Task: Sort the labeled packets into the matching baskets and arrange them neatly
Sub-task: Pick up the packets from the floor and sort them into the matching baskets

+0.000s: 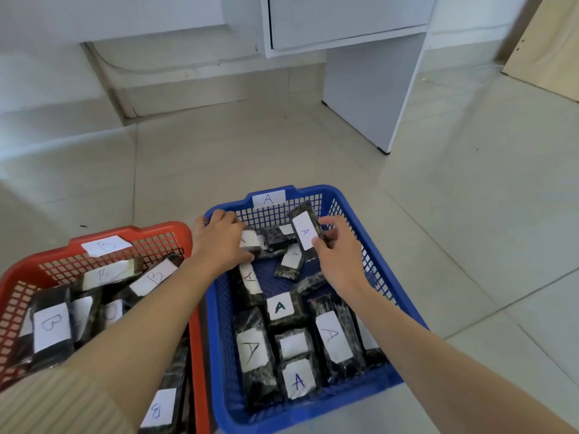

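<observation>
The right hand (336, 255) pinches an upright A packet (305, 231) above the blue basket (380, 242).

Pale tiled floor with white furniture behind.
The floor (282, 145), laid in large glossy tiles, fills the middle of the view. From 12 to 1 o'clock stands a white cabinet (344, 20), its side panel (369, 98) reaching down to the floor. A tan board (548, 57) shows at the 2 o'clock edge. At 11 o'clock a thin cable (125, 68) runs along the wall base.
</observation>
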`<state>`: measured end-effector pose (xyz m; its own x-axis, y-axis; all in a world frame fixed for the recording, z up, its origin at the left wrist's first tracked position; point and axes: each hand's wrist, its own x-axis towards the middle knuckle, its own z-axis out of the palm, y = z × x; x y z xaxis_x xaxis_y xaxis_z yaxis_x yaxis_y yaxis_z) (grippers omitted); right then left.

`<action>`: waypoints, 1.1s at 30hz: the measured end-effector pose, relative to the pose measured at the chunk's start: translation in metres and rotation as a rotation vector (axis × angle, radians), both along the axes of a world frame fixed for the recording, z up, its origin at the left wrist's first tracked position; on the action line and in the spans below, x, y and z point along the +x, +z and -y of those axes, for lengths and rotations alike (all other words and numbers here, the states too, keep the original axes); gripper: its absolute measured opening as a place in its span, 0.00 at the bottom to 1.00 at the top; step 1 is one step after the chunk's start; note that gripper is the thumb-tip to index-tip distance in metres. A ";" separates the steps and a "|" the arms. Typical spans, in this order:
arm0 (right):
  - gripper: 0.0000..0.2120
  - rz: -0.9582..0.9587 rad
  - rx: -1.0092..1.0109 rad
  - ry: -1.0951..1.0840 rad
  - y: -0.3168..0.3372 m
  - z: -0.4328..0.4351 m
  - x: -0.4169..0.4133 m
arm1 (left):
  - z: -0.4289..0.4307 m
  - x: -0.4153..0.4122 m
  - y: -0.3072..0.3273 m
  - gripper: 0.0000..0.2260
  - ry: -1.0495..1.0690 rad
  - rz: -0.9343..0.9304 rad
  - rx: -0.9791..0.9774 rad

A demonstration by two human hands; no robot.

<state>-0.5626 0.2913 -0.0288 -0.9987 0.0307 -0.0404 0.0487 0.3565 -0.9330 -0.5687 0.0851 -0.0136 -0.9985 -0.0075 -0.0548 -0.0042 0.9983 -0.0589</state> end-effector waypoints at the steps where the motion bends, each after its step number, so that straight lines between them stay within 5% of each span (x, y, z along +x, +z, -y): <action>1: 0.13 0.001 -0.016 -0.001 -0.001 0.003 0.000 | 0.000 0.004 -0.002 0.31 -0.001 -0.041 0.009; 6: 0.12 0.049 -0.114 -0.010 0.002 0.021 0.002 | 0.002 0.043 -0.011 0.32 0.229 -0.374 0.287; 9: 0.09 0.173 -0.073 0.094 0.003 0.029 0.006 | 0.002 0.045 -0.015 0.30 0.343 -0.246 0.321; 13: 0.05 0.366 0.254 0.272 0.008 0.022 0.011 | 0.000 0.042 -0.018 0.28 0.356 -0.182 0.249; 18: 0.05 0.410 0.112 0.145 0.000 0.033 0.017 | -0.002 0.043 -0.017 0.27 0.364 -0.182 0.232; 21: 0.05 0.338 0.172 0.163 -0.007 0.043 0.024 | -0.002 0.042 -0.017 0.26 0.375 -0.162 0.246; 26: 0.10 0.076 0.563 0.313 0.011 0.036 0.017 | 0.000 0.042 -0.019 0.26 0.366 -0.161 0.232; 30: 0.07 -0.173 0.413 0.113 0.036 -0.012 -0.016 | 0.001 0.041 -0.021 0.26 0.362 -0.147 0.229; 33: 0.04 -0.180 0.293 -0.006 0.034 -0.063 -0.043 | 0.000 0.042 -0.020 0.25 0.374 -0.160 0.130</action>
